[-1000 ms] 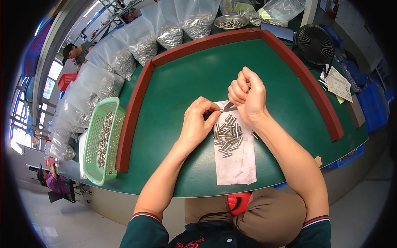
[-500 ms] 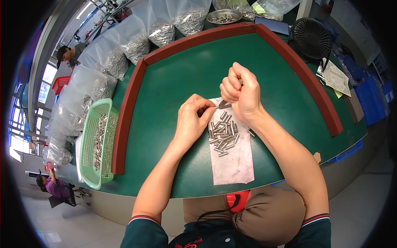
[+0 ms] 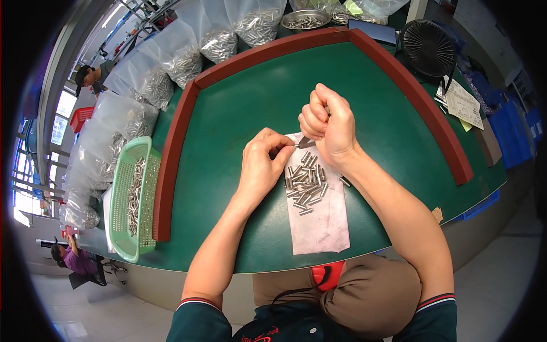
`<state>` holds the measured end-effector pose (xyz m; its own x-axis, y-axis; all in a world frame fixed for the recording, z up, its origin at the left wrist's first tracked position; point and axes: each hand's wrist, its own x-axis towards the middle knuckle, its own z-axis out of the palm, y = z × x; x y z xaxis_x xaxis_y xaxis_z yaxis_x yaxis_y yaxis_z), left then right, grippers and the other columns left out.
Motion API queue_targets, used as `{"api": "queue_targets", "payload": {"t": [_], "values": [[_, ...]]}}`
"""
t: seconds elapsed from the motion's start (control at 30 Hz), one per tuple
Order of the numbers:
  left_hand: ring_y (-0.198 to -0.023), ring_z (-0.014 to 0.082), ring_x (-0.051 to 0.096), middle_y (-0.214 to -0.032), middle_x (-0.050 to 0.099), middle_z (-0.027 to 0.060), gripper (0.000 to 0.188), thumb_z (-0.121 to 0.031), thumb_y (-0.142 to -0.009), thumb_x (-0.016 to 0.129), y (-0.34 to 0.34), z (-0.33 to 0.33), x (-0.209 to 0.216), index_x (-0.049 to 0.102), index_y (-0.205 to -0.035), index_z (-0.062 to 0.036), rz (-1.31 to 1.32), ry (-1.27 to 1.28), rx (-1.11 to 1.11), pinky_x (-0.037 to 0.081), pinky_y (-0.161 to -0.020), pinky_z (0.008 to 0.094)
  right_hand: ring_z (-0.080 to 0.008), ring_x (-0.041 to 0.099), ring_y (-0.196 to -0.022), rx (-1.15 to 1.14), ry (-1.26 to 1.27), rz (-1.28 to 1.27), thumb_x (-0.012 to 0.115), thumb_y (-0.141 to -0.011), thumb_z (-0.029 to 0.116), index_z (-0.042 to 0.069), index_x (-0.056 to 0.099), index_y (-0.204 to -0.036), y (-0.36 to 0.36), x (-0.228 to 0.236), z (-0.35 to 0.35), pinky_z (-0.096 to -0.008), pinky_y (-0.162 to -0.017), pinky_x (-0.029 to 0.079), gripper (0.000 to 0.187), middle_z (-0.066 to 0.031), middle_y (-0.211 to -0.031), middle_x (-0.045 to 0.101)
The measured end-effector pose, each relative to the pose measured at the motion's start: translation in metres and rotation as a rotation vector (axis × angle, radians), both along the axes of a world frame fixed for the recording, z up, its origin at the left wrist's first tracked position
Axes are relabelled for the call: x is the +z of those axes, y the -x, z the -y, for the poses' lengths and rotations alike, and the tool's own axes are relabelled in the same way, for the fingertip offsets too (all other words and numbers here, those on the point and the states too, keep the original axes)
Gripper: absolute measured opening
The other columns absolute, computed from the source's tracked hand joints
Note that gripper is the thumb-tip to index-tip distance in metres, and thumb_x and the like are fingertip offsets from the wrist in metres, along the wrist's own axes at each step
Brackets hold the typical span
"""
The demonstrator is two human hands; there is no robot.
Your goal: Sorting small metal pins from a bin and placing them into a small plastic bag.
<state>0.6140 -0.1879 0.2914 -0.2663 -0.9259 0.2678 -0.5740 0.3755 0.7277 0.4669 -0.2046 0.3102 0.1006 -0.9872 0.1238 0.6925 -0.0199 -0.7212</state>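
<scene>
Between the thumb and forefinger of my left hand (image 3: 261,162) is a small metal pin (image 3: 296,146), mostly covered by the fingertips. My right hand (image 3: 333,122) is closed in a fist round a knife-like tool whose short dark blade (image 3: 306,142) points at the pin; its handle is hidden in the fist. Blade and pin meet or nearly meet; I cannot tell which. Just below both hands, a loose heap of silvery metal pins (image 3: 307,183) lies on a stained whitish cloth (image 3: 320,236). One more pin (image 3: 345,181) rests beside the cloth, near my right forearm.
Dark red wooden bars (image 3: 273,52) border the green tabletop (image 3: 245,85). Left stands a green plastic basket (image 3: 149,199) of pins. Clear bags (image 3: 185,62) of metal parts line the far side, with a metal bowl (image 3: 306,21). A black fan (image 3: 428,49) and papers (image 3: 462,105) sit right.
My view has shifted slightly. Both hands keep nearly the same pose, with the blade still at the pin.
</scene>
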Motion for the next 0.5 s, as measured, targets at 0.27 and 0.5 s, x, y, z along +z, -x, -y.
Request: {"api": "queue_targets", "payload": {"t": [0.27, 0.5], "values": [[-0.058, 0.0138, 0.049, -0.067, 0.055, 0.0071, 0.006, 0.001, -0.071, 0.063, 0.0, 0.002, -0.001, 0.062, -0.076, 0.0032, 0.007, 0.052, -0.02, 0.04, -0.054, 0.0267, -0.0072, 0.016, -0.036, -0.115, 0.111, -0.103, 0.036, -0.09, 0.024, 0.011, 0.027, -0.051, -0.016, 0.001, -0.004, -0.0254, -0.036, 0.013, 0.042, 0.0023, -0.04, 0.024], [-0.06, 0.0214, 0.055, -0.069, 0.057, 0.0106, 0.007, -0.002, -0.071, 0.063, -0.001, 0.003, 0.003, 0.063, -0.076, 0.0021, 0.038, 0.013, -0.014, 0.044, -0.057, 0.0317, -0.0071, 0.016, -0.036, -0.129, 0.075, -0.07, 0.036, -0.09, 0.023, 0.011, 0.027, -0.051, -0.014, 0.0, -0.001, -0.0252, -0.036, 0.013, 0.041, 0.0024, -0.04, 0.024]]}}
